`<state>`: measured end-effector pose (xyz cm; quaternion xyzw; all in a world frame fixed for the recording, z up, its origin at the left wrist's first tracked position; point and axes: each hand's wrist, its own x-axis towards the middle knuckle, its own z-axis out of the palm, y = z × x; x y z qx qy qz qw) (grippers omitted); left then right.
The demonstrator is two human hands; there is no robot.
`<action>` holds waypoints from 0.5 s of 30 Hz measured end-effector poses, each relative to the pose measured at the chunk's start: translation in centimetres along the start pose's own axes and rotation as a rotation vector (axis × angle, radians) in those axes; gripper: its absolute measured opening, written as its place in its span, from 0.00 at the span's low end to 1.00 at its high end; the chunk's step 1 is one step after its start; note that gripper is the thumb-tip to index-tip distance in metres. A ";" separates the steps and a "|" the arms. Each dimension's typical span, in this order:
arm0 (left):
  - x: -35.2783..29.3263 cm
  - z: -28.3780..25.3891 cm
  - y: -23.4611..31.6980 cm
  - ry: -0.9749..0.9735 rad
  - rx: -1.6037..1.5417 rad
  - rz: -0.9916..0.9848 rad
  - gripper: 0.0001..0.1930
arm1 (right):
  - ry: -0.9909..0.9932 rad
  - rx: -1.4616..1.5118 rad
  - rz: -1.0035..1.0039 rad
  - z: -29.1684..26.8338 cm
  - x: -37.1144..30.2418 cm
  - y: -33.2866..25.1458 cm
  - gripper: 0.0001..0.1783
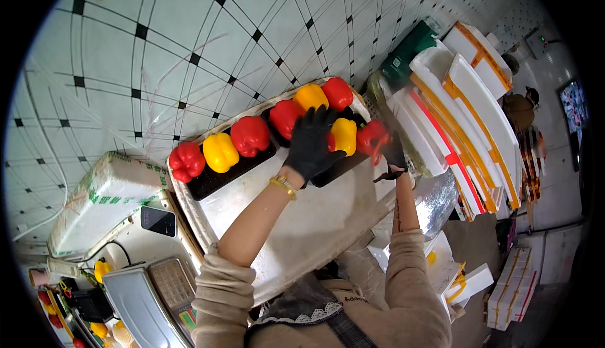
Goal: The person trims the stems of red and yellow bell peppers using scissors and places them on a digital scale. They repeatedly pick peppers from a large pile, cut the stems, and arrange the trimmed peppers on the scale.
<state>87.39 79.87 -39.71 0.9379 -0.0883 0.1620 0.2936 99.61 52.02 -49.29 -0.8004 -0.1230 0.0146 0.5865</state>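
Black-gloved, my left hand [309,145] lies over a black tray [340,170] with its fingers spread. It touches a red bell pepper that it mostly hides, beside a yellow bell pepper [344,137]. At that tray's right end, my right hand [394,154], also gloved and slightly blurred, is closed on a red bell pepper [372,136]. Behind stand a red pepper [286,118], a yellow one [311,97] and another red one [338,94]. Farther left, a second black tray [234,176] carries two red peppers [249,136] and a yellow one [220,152].
The trays rest on a white foam surface [296,234] against a tiled wall [208,26]. Stacked foam boxes [466,115] rise at the right. On the left are a scale [142,307], a phone-like device [158,220] and a taped foam box [107,200].
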 end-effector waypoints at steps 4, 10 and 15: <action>3.6 3.0 2.5 -0.124 0.355 0.066 0.41 | -0.042 0.111 -0.052 -0.1 0.7 1.5 0.51; 4.6 7.4 2.9 -0.217 0.623 -0.038 0.25 | -0.016 -0.636 -0.330 -0.1 1.2 -1.2 0.60; 4.2 5.4 3.4 -0.326 0.484 -0.119 0.30 | -0.147 -0.590 -0.161 -1.1 2.9 -1.4 0.62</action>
